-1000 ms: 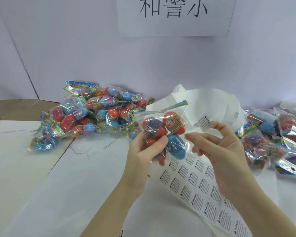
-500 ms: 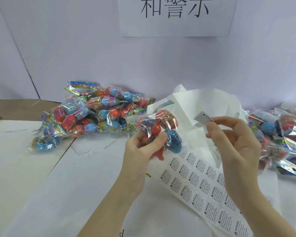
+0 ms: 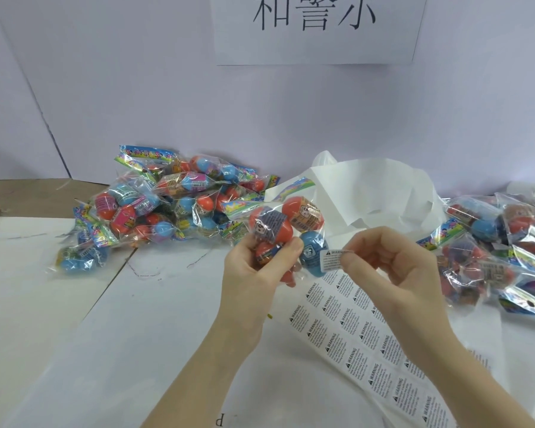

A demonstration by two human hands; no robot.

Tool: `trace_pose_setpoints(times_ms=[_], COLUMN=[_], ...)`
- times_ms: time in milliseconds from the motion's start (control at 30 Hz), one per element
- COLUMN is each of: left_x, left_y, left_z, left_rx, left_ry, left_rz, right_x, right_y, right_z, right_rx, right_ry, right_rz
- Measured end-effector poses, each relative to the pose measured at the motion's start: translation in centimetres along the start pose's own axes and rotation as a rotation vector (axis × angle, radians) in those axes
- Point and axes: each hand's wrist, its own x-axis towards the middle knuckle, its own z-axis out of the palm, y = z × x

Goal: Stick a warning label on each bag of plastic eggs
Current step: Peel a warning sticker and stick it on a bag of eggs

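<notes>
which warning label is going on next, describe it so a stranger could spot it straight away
Start at the paper sign on the back wall and drop straight down to the two hands over the table. The right hand pinches a single warning label against the bag of plastic eggs held in the left hand. Unlike those on the label sheet below, it is peeled off and lifted.

A single head-worn wide-angle camera is looking forward and down from close above the white paper-covered tabletop, facing the pale lilac back wall, with both forearms reaching in from the bottom edge.
</notes>
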Motion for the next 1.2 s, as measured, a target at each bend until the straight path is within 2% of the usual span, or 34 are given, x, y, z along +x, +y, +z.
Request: trace_pose_setpoints(times_ms=[333,700,867,967,1067,1200], left_x=[-0.12,-0.26,-0.39,-0.67,-0.72,-0.81], left_y=[-0.04,0.26,0.66,0.84,0.76,0.73], left_z=[0.29,0.27,0.34,0.45,0.29,0.20], left_rx=[0.064,0.033,-0.065,-0.080,-0.112,0.004], left_ry=[0.005,-0.025,-0.061,-0.140,-0.216,-0.253], left_rz=[0.051,0.011,-0.040,-0.074,-0.141,-0.094], right_x=[0.01,-0.18,0.11,0.28,0.16,0.07], right_y=[0.00,-0.02,-0.25,-0.59,-0.81,-0.63], right_z=[0.16,0.52,0.28,0.23,0.48,0.50], right_rx=[-0.058,-0.180,-0.042,0.072,0.141,0.195], right_ry=[-0.024,0.057,0.057,-0.081,-0.187,-0.146], right_rz=[0.003,0.024,0.181,0.283,0.298,0.260])
